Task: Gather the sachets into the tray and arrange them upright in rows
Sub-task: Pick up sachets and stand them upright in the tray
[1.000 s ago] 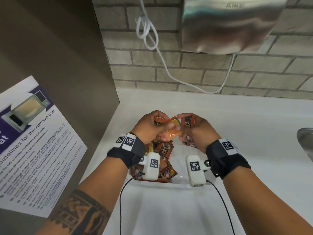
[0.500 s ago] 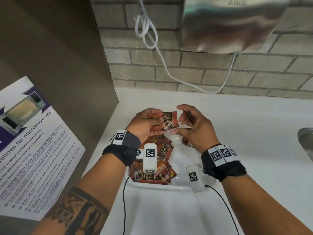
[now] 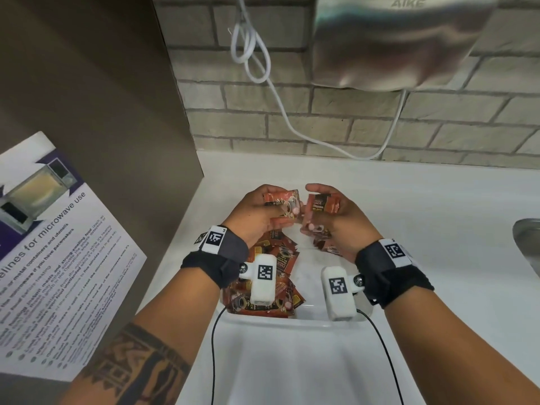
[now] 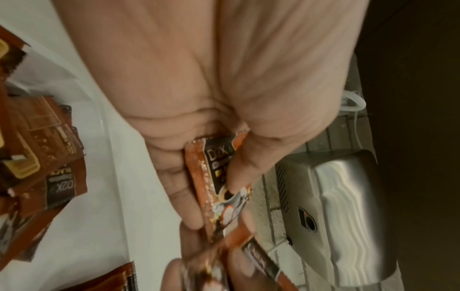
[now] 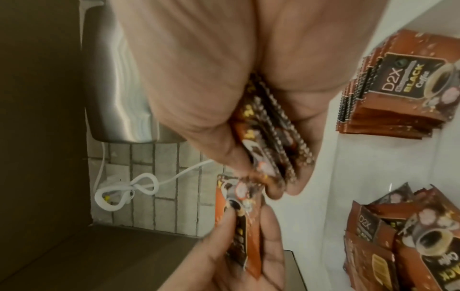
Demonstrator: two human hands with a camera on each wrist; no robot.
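My left hand (image 3: 263, 211) pinches one brown-orange coffee sachet (image 3: 283, 201) between thumb and fingers, seen close in the left wrist view as the sachet (image 4: 219, 187). My right hand (image 3: 327, 211) grips a small stack of sachets (image 3: 325, 203), edge-on in the right wrist view as the stack (image 5: 271, 141). Both hands hover above the far end of the white tray (image 3: 280, 321). A loose heap of sachets (image 3: 271, 276) lies in the tray's left half. A neat stack (image 5: 388, 94) stands against the tray wall.
The tray sits on a white counter (image 3: 423, 244) beside a brown cabinet side (image 3: 102, 112) with a microwave notice (image 3: 52, 258). A steel hand dryer (image 3: 400, 39) and looped white cable (image 3: 251, 57) hang on the brick wall. A metal sink edge (image 3: 529, 244) shows at right.
The hands, touching a second ago, have drawn slightly apart. The left now holds its own sachet, and the right holds its stack turned edge-up.
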